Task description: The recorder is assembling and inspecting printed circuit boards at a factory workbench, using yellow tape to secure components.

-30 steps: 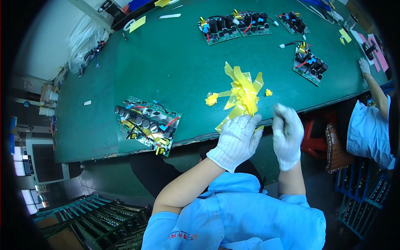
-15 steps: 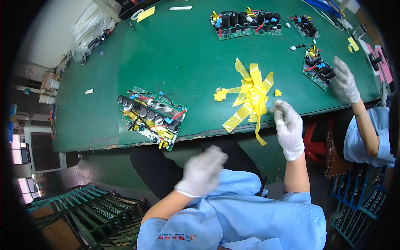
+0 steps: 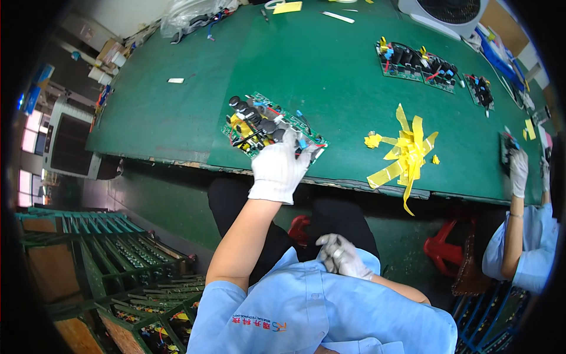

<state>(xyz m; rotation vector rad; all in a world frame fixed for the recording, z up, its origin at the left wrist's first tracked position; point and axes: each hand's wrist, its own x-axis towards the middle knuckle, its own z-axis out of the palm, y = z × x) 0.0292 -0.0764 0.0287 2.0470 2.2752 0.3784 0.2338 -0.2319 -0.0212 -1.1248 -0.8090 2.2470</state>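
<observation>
A green circuit board (image 3: 252,119) lies near the table's front edge, crowded with black cylindrical capacitors, yellow parts and red and blue wires. My gloved left hand (image 3: 276,171) reaches over its near side, thumb and fingers gripping it among the parts; the fingertips are partly hidden. My gloved right hand (image 3: 343,256) is close to my body above my lap, fingers loosely bent and apart, with nothing visible in them. To the right of the board, a bunch of yellow tape strips (image 3: 410,150) sticks to the table, one strip hanging over the edge.
Several similar boards (image 3: 415,68) stand at the far right of the green table (image 3: 194,118). At the right, a co-worker's gloved hand (image 3: 518,171) holds a board. A fan (image 3: 454,12) stands at the back. Racks of boards (image 3: 112,253) are at lower left.
My left hand has moved up from my lap onto the circuit board. My right hand has drawn back from beside the tape to my body. The view has shifted left; the co-worker's hand now holds a board.
</observation>
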